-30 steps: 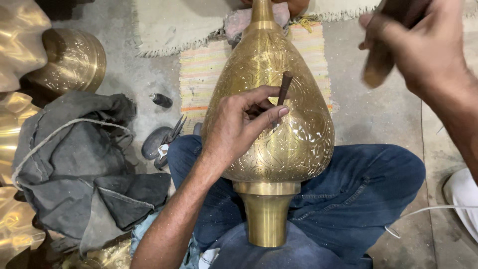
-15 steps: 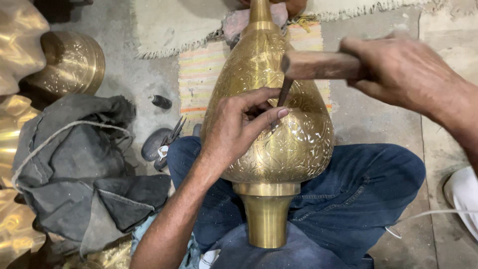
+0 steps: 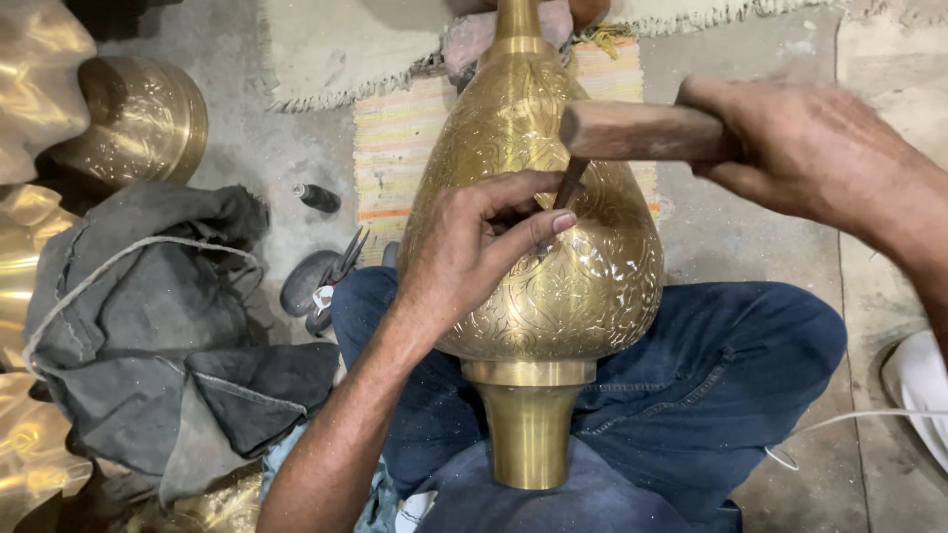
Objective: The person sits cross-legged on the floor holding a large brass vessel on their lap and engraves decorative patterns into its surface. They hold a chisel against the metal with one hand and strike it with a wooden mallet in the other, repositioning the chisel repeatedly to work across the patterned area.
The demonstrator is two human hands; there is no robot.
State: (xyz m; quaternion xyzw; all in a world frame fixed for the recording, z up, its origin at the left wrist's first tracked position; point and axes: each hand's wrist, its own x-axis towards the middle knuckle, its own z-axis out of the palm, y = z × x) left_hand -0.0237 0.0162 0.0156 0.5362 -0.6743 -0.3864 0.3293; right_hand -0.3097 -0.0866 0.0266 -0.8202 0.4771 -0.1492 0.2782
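A large pear-shaped brass vessel with engraved floral patterns (image 3: pixel 553 247) lies across the lap of a person in blue jeans (image 3: pixel 691 355) seated on the floor, its long axis running straight away from the body: the plain flared foot sits near the belly and the narrow neck points to the far end, over a striped woven mat (image 3: pixel 405 138). The left hand (image 3: pixel 474 247) rests on the swell of the vessel, its fingers (image 3: pixel 538 229) pinched around a thin dark metal chisel (image 3: pixel 570 185) whose tip is hidden under them against the brass and whose shaft slants up and away toward the right. Just above the chisel's upper end, touching it or very nearly so, is the blunt end of a brown wooden mallet (image 3: pixel 642 131) that lies crosswise to the vessel's axis, running out to the right into the right hand (image 3: pixel 810 148), whose fingers are clenched round it. The left hand is thus the one on the vessel; the right hand stays off to the side and above it. To the left of the left-hand fingers lie a crumpled dark grey cloth with a cord (image 3: pixel 148 326), a pair of dark pliers (image 3: pixel 341 271) and a small black cylinder (image 3: pixel 316 197) on the concrete floor (image 3: pixel 741 227), with a round engraved brass bowl (image 3: pixel 143 123) beyond.
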